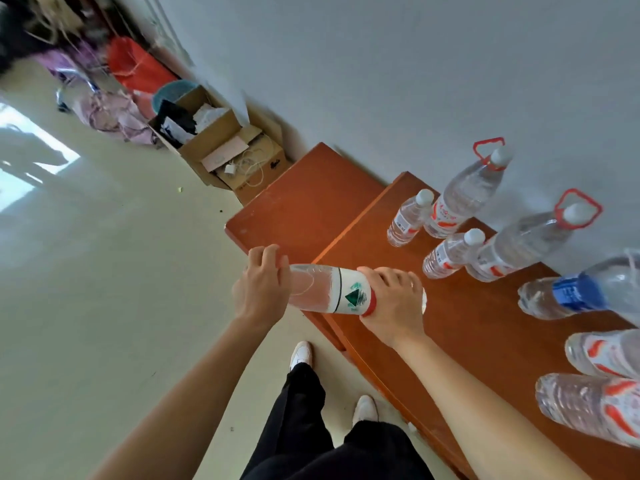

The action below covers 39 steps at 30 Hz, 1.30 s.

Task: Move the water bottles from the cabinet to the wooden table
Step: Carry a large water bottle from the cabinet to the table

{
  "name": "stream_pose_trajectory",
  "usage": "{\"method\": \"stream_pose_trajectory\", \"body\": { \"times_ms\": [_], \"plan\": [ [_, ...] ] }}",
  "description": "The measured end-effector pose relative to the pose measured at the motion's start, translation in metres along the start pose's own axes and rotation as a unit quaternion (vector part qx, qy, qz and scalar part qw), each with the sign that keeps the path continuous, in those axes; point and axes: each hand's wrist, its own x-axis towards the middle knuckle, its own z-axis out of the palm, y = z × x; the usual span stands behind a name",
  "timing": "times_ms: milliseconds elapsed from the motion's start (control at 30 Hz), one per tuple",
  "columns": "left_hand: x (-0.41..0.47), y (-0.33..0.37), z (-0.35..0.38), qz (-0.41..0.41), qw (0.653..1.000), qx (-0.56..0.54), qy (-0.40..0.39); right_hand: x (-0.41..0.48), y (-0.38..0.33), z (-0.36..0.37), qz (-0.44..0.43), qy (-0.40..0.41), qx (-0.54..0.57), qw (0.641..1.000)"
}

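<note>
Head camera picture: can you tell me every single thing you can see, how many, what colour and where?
Held bottle: one, clear with white, green and red label, sideways over the table's corner.
Small bottles: two, clear, white caps, standing on the table.
Handled bottles: two, clear, red handles, by the wall.
Blue-label bottle: one, clear, on the table, right.
Red-and-white-label bottles: two, right edge of the table.
Wooden table: one, red-brown, against the grey wall.
Lower wooden top: one, red-brown, beside the table.
Cardboard boxes: two at least, brown, on the floor.
Red bag: one, far floor.
Left hand: grips the bottle's clear end.
Right hand: grips its labelled end.
Shoes: two, white, on the floor.
</note>
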Motion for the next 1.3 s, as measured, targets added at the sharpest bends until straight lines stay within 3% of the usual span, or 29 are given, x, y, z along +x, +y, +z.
{"method": "stream_pose_trajectory", "body": {
  "times_ms": [100,300,467,667,1033,1300],
  "plan": [
    [-0.035,0.01,-0.022,0.016,0.999,0.04,0.019,0.009,-0.007,-0.037,-0.077,0.075,-0.023,0.994],
    [-0.111,-0.01,-0.083,0.067,0.98,0.12,0.145,0.015,-0.074,-0.078,-0.207,0.187,-0.006,0.96],
    [-0.16,-0.07,-0.154,0.076,0.939,0.194,0.272,-0.007,-0.177,-0.086,-0.282,0.204,0.031,0.937],
    [-0.23,-0.182,-0.238,0.068,0.875,0.289,0.382,-0.044,-0.333,-0.073,-0.401,0.235,0.074,0.882],
    [-0.48,-0.468,-0.431,-0.195,0.75,0.369,0.513,-0.217,-0.765,0.013,-0.64,0.236,0.181,0.709],
    [-0.554,-0.593,-0.491,-0.323,0.671,0.403,0.532,-0.283,-0.955,0.062,-0.722,0.206,0.224,0.622]
  ]
}}
